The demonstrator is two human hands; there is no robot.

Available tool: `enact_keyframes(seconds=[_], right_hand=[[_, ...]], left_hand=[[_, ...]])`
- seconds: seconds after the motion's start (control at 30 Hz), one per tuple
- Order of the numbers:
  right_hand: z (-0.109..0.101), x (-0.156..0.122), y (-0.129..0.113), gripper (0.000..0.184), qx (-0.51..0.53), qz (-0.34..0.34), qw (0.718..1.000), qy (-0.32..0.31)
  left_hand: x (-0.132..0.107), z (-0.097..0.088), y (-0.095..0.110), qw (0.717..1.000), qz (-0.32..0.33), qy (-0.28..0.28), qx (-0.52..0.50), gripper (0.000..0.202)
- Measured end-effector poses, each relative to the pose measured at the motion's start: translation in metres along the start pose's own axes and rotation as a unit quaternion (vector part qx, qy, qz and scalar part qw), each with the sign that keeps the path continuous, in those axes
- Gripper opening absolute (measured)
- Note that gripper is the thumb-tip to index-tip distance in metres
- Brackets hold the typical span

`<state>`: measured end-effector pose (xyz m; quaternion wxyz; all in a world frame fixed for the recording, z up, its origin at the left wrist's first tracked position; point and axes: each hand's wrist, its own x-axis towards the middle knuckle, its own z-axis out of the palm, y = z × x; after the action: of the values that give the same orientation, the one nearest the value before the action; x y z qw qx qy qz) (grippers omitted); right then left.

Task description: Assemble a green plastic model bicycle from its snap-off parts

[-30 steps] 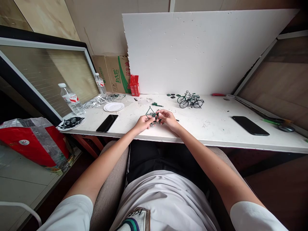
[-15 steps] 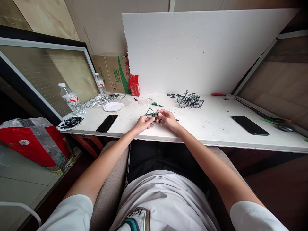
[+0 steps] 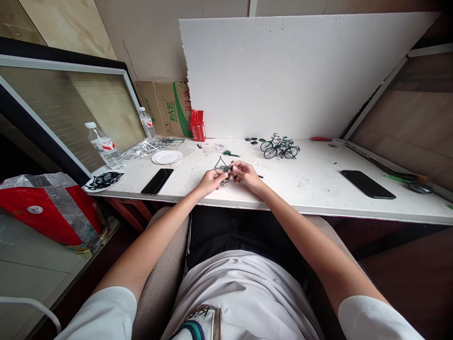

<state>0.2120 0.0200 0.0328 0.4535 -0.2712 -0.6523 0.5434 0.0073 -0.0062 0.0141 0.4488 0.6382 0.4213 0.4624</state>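
Observation:
Near the table's front edge, my left hand (image 3: 211,181) is closed on a thin green model bicycle frame (image 3: 221,163), whose triangle of bars sticks up above the fingers. Close against it, my right hand (image 3: 245,173) pinches at the right end of the same piece; fingers hide what exactly it grips there. Small dark parts lie under and around both hands, partly covered. Just beyond them is a loose green part (image 3: 231,153) on the table. Two assembled model bicycles (image 3: 281,147), one green and one black, stand farther back to the right.
On the white table (image 3: 304,184) lie a phone (image 3: 157,181) at left and a dark phone (image 3: 368,184) at right. White plates (image 3: 167,157), water bottles (image 3: 106,145) and a red box (image 3: 198,126) are at left. A white board (image 3: 283,71) leans behind.

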Motion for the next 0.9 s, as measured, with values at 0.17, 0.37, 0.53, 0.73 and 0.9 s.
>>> enact_keyframes(seconds=[0.17, 0.37, 0.53, 0.73, 0.9], right_hand=[[0.0004, 0.0002, 0.0005, 0.049, -0.003, 0.001, 1.0, -0.002], [0.0003, 0.0006, 0.0016, 0.046, -0.003, -0.006, 1.0, -0.004], [0.0011, -0.0003, -0.0005, 0.048, -0.005, -0.003, 1.0, -0.001], [0.0014, -0.0011, -0.0022, 0.049, -0.005, 0.004, 1.0, -0.004], [0.0017, -0.0014, -0.0021, 0.048, -0.006, 0.008, 1.0, -0.004]], left_hand=[[-0.0005, 0.0001, 0.0014, 1.0, 0.003, -0.007, 0.006, 0.046], [-0.0021, 0.0009, 0.0044, 1.0, -0.003, 0.0, 0.01, 0.046], [-0.0019, 0.0007, 0.0039, 1.0, 0.001, -0.004, 0.012, 0.046], [-0.0025, 0.0015, 0.0053, 1.0, -0.005, 0.004, 0.01, 0.046], [-0.0028, 0.0022, 0.0071, 1.0, 0.001, -0.002, 0.017, 0.047]])
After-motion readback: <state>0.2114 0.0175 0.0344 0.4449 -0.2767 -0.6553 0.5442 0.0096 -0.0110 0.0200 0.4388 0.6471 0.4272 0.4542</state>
